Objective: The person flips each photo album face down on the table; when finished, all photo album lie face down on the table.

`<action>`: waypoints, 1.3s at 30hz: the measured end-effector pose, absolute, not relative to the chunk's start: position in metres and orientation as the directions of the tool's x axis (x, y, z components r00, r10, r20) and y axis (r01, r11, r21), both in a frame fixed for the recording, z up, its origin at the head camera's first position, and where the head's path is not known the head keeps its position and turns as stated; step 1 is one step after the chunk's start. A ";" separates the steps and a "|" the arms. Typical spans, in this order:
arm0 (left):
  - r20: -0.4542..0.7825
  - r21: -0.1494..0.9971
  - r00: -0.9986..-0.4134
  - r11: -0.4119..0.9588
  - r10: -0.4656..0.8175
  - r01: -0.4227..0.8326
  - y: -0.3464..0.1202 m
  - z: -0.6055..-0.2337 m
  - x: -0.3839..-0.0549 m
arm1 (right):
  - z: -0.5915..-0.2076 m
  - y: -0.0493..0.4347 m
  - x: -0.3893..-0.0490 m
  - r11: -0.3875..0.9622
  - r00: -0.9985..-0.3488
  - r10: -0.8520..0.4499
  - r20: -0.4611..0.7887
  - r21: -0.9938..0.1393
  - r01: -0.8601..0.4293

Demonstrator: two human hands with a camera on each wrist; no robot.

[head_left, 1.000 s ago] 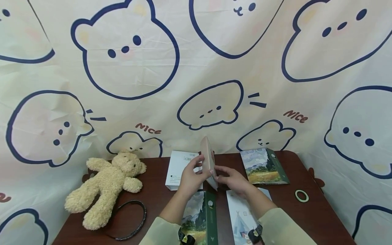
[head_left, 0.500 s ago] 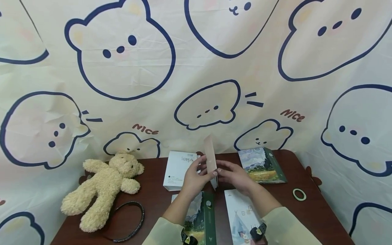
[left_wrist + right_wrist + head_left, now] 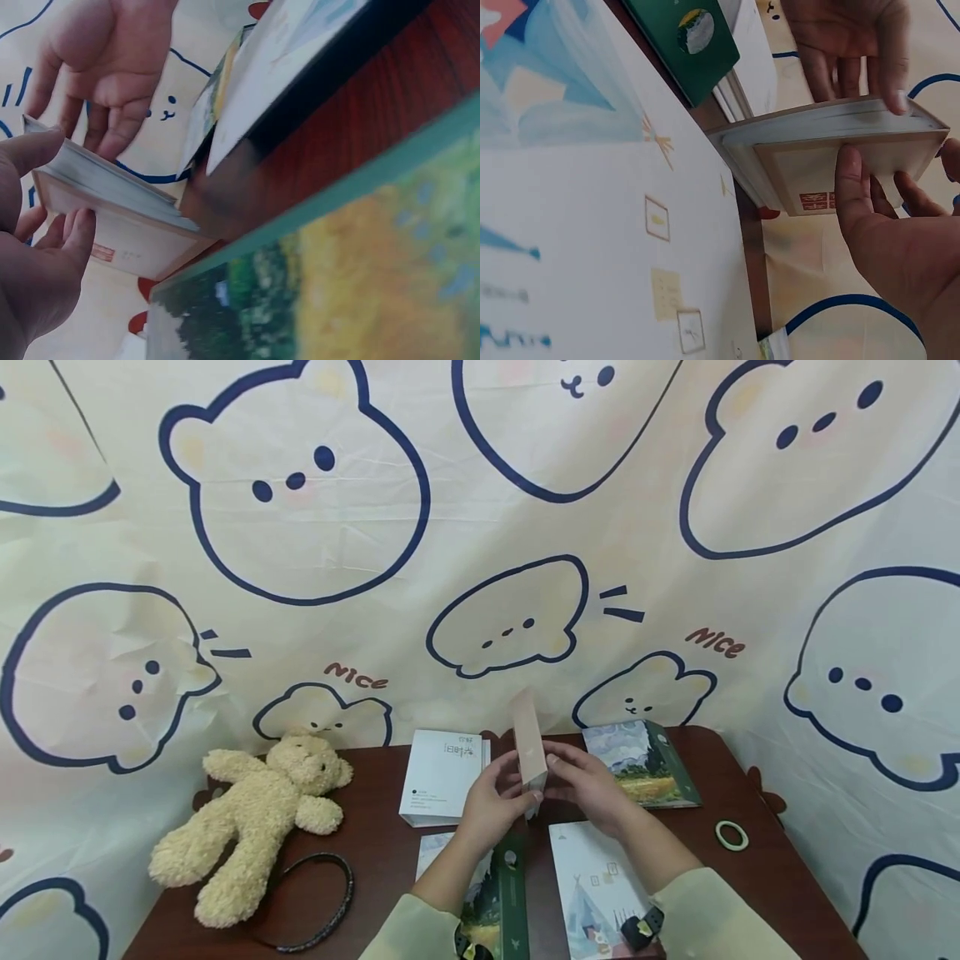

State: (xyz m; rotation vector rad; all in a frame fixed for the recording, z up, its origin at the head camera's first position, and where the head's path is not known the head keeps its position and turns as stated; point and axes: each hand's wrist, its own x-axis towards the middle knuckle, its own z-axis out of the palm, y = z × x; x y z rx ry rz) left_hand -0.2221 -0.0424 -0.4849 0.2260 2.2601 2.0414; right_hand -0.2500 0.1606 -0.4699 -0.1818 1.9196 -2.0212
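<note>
A beige hardcover book (image 3: 529,750) stands upright between my two hands, above the table. My left hand (image 3: 491,797) holds it from the left, with the thumb (image 3: 895,94) on the page edge and the fingers on one cover. From the other side, my right hand (image 3: 588,781) touches the cover, its fingers (image 3: 850,180) loosely extended near a red stamp. White page edges (image 3: 112,176) show between the covers. Below the left forearm lies a green-spined book with a painted landscape (image 3: 513,893). A white book with a tent drawing (image 3: 592,893) lies below the right forearm.
A thick white book (image 3: 438,777) lies behind the left hand, and another landscape-cover book (image 3: 637,764) at the back right. At left are a plush bear (image 3: 258,827) and a dark headband-like loop (image 3: 348,893). A pale green ring (image 3: 731,835) lies on the brown table (image 3: 780,893).
The beige book has shifted right and turned so more of its left side faces me. Both hands have moved right with it.
</note>
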 end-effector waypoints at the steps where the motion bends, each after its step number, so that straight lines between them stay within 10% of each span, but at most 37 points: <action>1: 0.034 0.994 -0.984 0.100 0.175 0.052 -0.042 -0.486 -0.222 | -0.468 0.162 -0.250 -0.023 -0.933 -0.329 -0.146 -0.986 0.163; 39: -0.037 0.930 -0.968 0.363 0.248 0.057 -0.016 -0.502 -0.216 | -0.478 0.215 -0.250 0.023 -0.954 -0.215 -0.208 -0.978 0.208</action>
